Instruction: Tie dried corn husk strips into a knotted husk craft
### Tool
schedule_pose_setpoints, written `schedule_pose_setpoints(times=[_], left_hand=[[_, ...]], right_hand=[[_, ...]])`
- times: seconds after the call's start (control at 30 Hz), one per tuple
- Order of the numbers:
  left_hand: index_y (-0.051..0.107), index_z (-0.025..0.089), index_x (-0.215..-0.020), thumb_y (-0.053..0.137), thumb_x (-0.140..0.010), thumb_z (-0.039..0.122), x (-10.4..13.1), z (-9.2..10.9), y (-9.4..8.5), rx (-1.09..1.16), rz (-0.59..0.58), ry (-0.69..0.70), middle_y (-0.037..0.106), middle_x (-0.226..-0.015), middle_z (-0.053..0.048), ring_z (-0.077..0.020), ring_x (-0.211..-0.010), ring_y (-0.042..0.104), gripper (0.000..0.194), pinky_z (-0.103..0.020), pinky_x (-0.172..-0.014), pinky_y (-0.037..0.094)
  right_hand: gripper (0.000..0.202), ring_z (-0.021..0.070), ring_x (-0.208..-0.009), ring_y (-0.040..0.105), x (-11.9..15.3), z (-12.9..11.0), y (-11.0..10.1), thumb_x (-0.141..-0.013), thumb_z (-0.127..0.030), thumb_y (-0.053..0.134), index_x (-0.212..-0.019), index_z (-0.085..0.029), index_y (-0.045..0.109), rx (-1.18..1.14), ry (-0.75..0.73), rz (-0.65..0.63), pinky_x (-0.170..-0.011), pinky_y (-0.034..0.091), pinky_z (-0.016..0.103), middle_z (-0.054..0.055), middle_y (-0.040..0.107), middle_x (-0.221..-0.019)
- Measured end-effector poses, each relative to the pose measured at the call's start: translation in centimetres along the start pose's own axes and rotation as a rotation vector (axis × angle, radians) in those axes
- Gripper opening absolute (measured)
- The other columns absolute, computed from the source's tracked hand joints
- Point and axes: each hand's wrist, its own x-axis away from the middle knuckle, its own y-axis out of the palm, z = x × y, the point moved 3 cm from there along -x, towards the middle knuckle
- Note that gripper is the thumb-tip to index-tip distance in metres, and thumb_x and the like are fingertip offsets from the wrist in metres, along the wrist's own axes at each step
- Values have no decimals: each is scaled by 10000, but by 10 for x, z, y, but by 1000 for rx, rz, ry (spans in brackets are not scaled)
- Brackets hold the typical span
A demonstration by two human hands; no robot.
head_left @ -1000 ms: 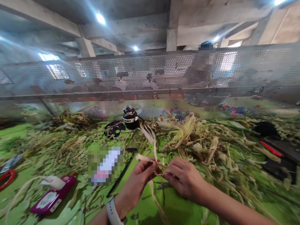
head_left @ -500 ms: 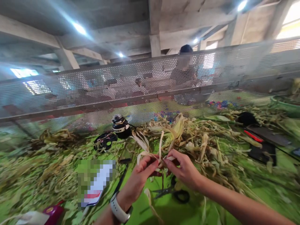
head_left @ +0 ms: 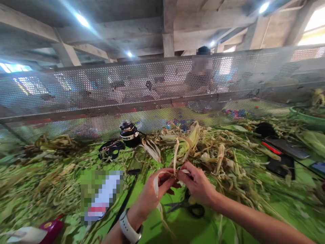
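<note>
Item: pale husk strip (head_left: 175,159), dried, narrow. Location: pinched between both hands above the green table (head_left: 182,227), near the front edge, just ahead of the heaped husks.

Grip: left hand (head_left: 156,193) pinches the strip between thumb and fingertips, with a loop of it curling over the forefinger and a tail hanging down toward the table. Right hand (head_left: 199,183) pinches the same strip from the other side, fingertips meeting the left at the point where the free end stands upright. White watch (head_left: 128,230) on the left wrist.

Progress, judged: the strip appears part-way through being looped or knotted; no finished piece is visible. A large pile of loose husks (head_left: 223,152) lies unworked across the table, so most material seems left.

Adjacent: black scissors (head_left: 189,206) lying flat on the table under the hands; thin black rod (head_left: 125,200) to the left; black jar (head_left: 129,133) near the perforated metal screen (head_left: 101,88); magenta case (head_left: 50,228) at the lower left.

Writing: white band on the jar carries dark letters, too blurred to read. No other legible label.
</note>
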Motion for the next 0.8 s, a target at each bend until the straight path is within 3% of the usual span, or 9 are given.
schedule_pose_setpoints(times=[0.2, 0.4, 0.6, 0.8], left_hand=[[675, 169, -941, 709, -701, 335, -1, 2, 0, 7, 71, 59, 684, -801, -40, -168, -755, 587, 294, -249, -674, 444], [658, 168, -871, 696, -716, 381, 2, -6, 5, 17, -78, 2, 620, -712, -9, -123, -635, 516, 266, -227, -598, 398], [656, 163, -815, 692, -715, 403, 6, -13, 10, -14, -143, -64, 613, -749, -16, -136, -701, 517, 263, -239, -660, 407], [655, 157, -825, 687, -719, 396, 6, -7, 4, -96, -159, 10, 634, -758, -37, -158, -725, 544, 263, -259, -676, 423]], right_hand=[[266, 86, -536, 347, 0, 3, 2, -869, -405, 485, -735, -177, 457, -25, 17, 0, -485, 289, 196, -61, 399, -581], [302, 111, -678, 467, -6, -5, -12, -859, -455, 505, -829, -157, 541, -200, 9, -45, -594, 388, 213, -7, 522, -744], [395, 56, -428, 389, -8, 5, -2, -792, -541, 568, -706, -163, 489, -435, 179, -58, -410, 307, 184, -52, 501, -536], [378, 74, -436, 490, -5, 7, 0, -785, -515, 594, -698, -163, 489, -506, 186, -33, -436, 387, 200, -27, 576, -579]])
